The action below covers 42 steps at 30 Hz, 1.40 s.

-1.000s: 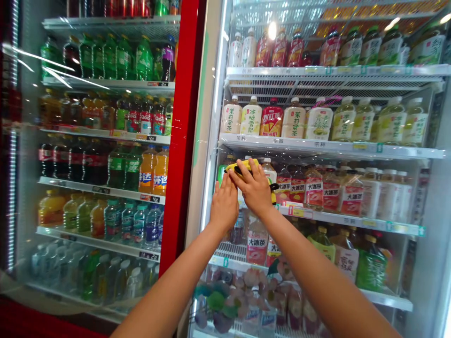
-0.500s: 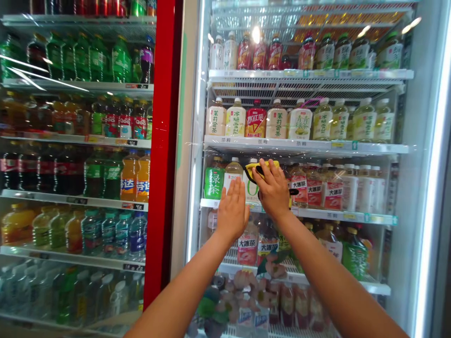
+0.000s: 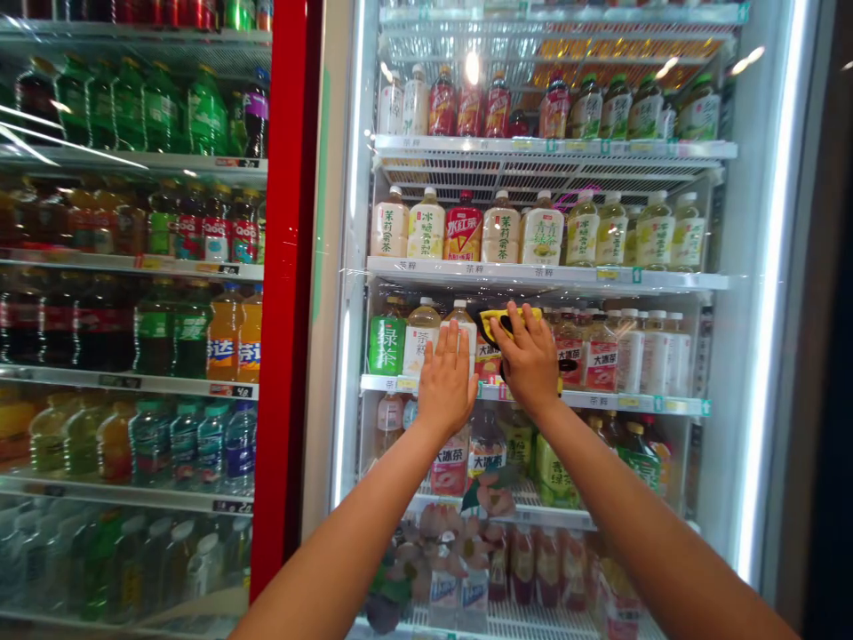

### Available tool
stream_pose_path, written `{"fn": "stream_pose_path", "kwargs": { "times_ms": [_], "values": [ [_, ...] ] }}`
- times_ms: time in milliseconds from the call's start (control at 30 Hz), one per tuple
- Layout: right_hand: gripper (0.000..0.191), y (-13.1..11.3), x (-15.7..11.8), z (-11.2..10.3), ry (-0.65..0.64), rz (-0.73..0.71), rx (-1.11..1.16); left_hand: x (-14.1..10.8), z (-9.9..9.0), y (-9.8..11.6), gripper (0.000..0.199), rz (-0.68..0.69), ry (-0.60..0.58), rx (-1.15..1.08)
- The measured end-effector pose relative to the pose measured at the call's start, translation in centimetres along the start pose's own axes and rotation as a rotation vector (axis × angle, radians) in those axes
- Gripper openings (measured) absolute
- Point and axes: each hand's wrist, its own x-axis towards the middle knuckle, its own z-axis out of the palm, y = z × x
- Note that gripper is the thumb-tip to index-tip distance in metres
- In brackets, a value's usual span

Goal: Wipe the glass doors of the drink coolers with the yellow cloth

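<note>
Cloth (image 3: 494, 320): yellow with black edging, partly under the right hand; it is at the height of the middle shelf of the bright cooler, in front of its bottles, with a dark bit poking out on the far side of the hand.
Right hand (image 3: 530, 360): laid flat over the cloth, fingers straight and a little parted, not curled round it; the thumb's hold I cannot make out.
Left hand (image 3: 448, 378): flat, fingers straight up and close together, nothing visible in it; from here I cannot tell whether the palm touches a surface.
Gap: the 2 hands are apart, side by side, the left slightly lower; both bare forearms reach up from below.
Middle shelf (image 3: 613, 403): at its left end, 1 green-labelled bottle (image 3: 386, 345), then 2 pale-labelled bottles (image 3: 419, 342), the second partly behind the left fingertips; red-labelled bottles (image 3: 601, 357) stand beyond the right hand.
Shelf above (image 3: 566, 277): 1 red bottle (image 3: 463, 227) among 4 pale squat ones, with yellowish, white-capped bottles (image 3: 657, 231) further right.
Below the hands: pink-labelled bottle (image 3: 450, 469) and green bottle (image 3: 556, 476), then pink flowers (image 3: 493, 496) with leaves, overlapping the view of the lower bottles.
Red upright (image 3: 286, 267): edges the neighbouring cooler, where 2 orange bottles (image 3: 223, 331) stand beside darker ones.
Light strip (image 3: 773, 267): white, running down the bright cooler's right side.
</note>
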Motion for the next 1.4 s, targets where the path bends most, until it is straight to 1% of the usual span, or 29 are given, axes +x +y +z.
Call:
{"fn": "stream_pose_path", "kwargs": {
  "times_ms": [67, 133, 200, 267, 333, 400, 467, 533, 567, 633, 733, 800, 867, 933, 1000, 1067, 1133, 1200, 1267, 1333, 1400],
  "values": [
    [0.053, -0.6, -0.3, 0.4, -0.018, -0.012, 0.006, 0.7, 0.1, 0.6, 0.077, 0.01, 0.014, 0.001],
    [0.051, -0.5, -1.8, 0.1, -0.046, -0.095, 0.01, 0.8, 0.4, 1.2, 0.078, 0.027, 0.012, 0.002],
    [0.048, 0.7, -3.7, -0.7, -0.058, -0.18, 0.005, 0.8, 0.6, 1.7, 0.08, 0.048, -0.003, 0.008],
    [0.047, 2.5, -4.7, -1.7, -0.047, -0.176, -0.011, 0.8, 0.8, 2.0, 0.081, 0.077, -0.024, 0.016],
    [0.048, 3.9, -4.2, -2.1, -0.022, -0.098, -0.019, 1.0, 0.8, 2.3, 0.079, 0.1, -0.032, 0.016],
    [0.049, 4.4, -2.6, -2.0, 0.003, -0.03, -0.015, 1.5, 0.8, 2.5, 0.076, 0.107, -0.025, 0.007],
    [0.049, 3.9, -1.2, -1.4, 0.024, -0.011, -0.01, 1.8, 0.9, 2.7, 0.075, 0.098, -0.01, -0.001],
    [0.046, 3.0, -1.1, -0.9, 0.024, -0.031, 0.0, 1.9, 1.0, 3.1, 0.076, 0.086, 0.001, -0.008],
    [0.043, 2.6, -1.7, -0.8, 0.018, -0.052, 0.008, 1.8, 1.2, 3.2, 0.077, 0.08, 0.006, -0.012],
    [0.039, 2.6, -3.9, -1.3, -0.004, -0.115, 0.021, 1.5, 1.4, 3.6, 0.078, 0.074, 0.013, -0.022],
    [0.036, 4.5, -7.2, -2.9, -0.032, -0.176, 0.017, 1.0, 1.7, 4.1, 0.077, 0.088, -0.001, -0.034],
    [0.037, 6.3, -7.8, -3.9, -0.032, -0.133, 0.007, 0.9, 1.8, 4.5, 0.076, 0.101, -0.02, -0.042],
    [0.041, 7.5, -6.9, -4.1, -0.014, -0.03, -0.004, 1.0, 1.8, 5.1, 0.075, 0.11, -0.032, -0.05],
    [0.047, 7.7, -5.3, -3.7, 0.015, 0.071, -0.005, 1.3, 1.8, 5.8, 0.075, 0.114, -0.034, -0.06],
    [0.051, 7.1, -4.2, -2.9, 0.033, 0.121, 0.004, 1.6, 2.0, 6.6, 0.075, 0.116, -0.031, -0.064],
    [0.053, 6.4, -4.5, -2.5, 0.018, 0.097, 0.02, 1.7, 2.4, 7.4, 0.073, 0.119, -0.03, -0.064],
    [0.051, 6.6, -6.2, -2.9, -0.019, 0.019, 0.034, 1.7, 2.9, 8.1, 0.072, 0.126, -0.033, -0.065],
    [0.048, 7.9, -8.4, -3.8, -0.046, -0.054, 0.04, 1.6, 3.4, 8.7, 0.073, 0.137, -0.04, -0.067],
    [0.047, 9.9, -9.6, -4.8, -0.038, -0.071, 0.042, 1.6, 3.8, 9.3, 0.073, 0.161, -0.05, -0.067],
    [0.05, 11.7, -9.2, -5.2, -0.002, -0.024, 0.044, 1.9, 4.1, 9.9, 0.073, 0.184, -0.054, -0.063],
    [0.055, 12.6, -7.5, -4.9, 0.043, 0.069, 0.042, 2.3, 4.4, 10.5, 0.074, 0.19, -0.051, -0.057]
  ]
}}
